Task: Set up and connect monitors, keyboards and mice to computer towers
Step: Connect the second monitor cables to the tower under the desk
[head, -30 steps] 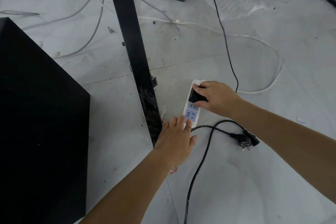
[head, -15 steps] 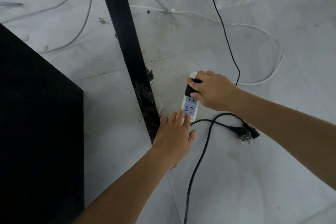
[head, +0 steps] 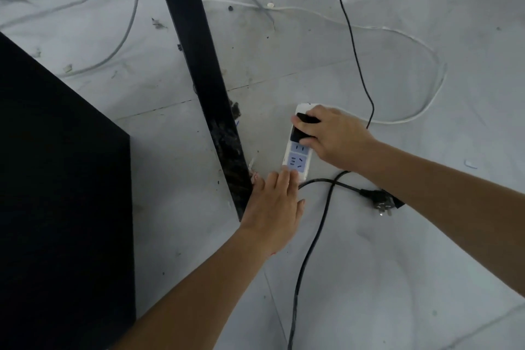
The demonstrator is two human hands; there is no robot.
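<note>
Two hands work on a white strip [head: 296,157] that lies flat on the grey floor [head: 397,278], just right of the foot of a black desk leg [head: 203,74].

The left hand [head: 274,207] reaches forward from the bottom of the view with the forearm straight. Its palm faces down, and its fingers are straight and close together. The fingertips press on the near end of the strip, and the thumb lies flat at the right side of the hand.

The right hand [head: 336,136] comes in from the right with the wrist bent a little to the left. Its fingers and thumb are curled round a black plug [head: 300,131] and pinch it from both sides. The plug sits on the far part of the strip; I cannot tell how deep it is in the socket.

The long axis of the strip runs away from the person, and the far end leans slightly to the right. Its socket face looks up, and two blue sockets show between the hands.

A thick black cable [head: 309,250] runs from the bottom edge up toward the near end of the strip. A loose plug [head: 379,199] lies on the floor under the right forearm, with its pins toward the near side. A white cord [head: 426,106] makes a loop to the right of the strip, and a thin black cord [head: 355,45] goes from behind the right hand to the top edge. A big black box [head: 56,179] fills the left side.
</note>
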